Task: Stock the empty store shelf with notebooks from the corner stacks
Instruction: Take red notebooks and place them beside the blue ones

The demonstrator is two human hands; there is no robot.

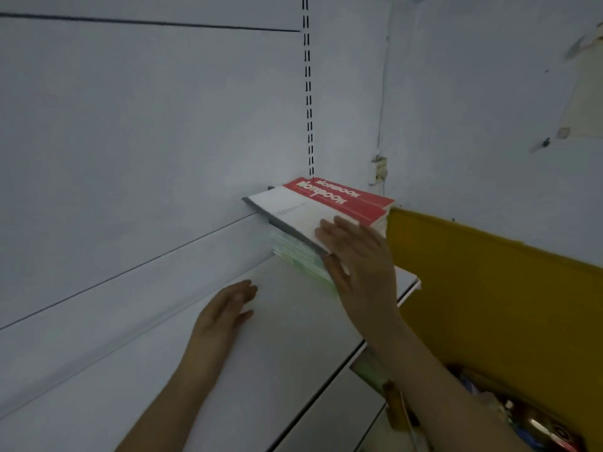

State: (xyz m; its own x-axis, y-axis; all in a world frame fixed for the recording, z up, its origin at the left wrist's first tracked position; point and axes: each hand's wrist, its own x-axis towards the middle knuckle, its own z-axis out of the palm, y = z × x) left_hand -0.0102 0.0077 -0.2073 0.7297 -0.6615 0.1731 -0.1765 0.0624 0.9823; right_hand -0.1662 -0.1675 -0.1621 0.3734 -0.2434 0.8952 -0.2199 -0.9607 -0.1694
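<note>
**Notebooks Stacked in Shelf Corner**

A left hand rests flat on the white shelf, fingers straight and close together. To its right, the right hand grips the top notebook, fingers spread over its cover, on the stack beside a yellow panel.
</note>
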